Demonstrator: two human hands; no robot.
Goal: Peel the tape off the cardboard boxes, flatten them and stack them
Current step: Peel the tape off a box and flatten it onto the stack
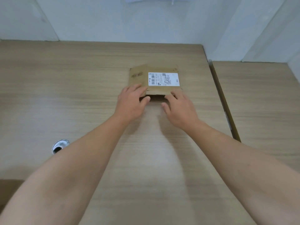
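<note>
A small brown cardboard box (139,75) lies on the wooden table (65,95), with a white shipping label (163,79) on its top face. Its near end is open and dark inside. My left hand (131,103) grips the box's near left corner, fingers on top and thumb at the opening. My right hand (178,109) rests on the near right corner, fingers on the top edge, thumb on the table in front. No tape is visible.
A round metal cable grommet (60,146) is set in the table at the left. A second table (259,103) adjoins on the right, with a dark gap between. A brown cardboard corner (8,189) shows at the lower left. White walls stand behind.
</note>
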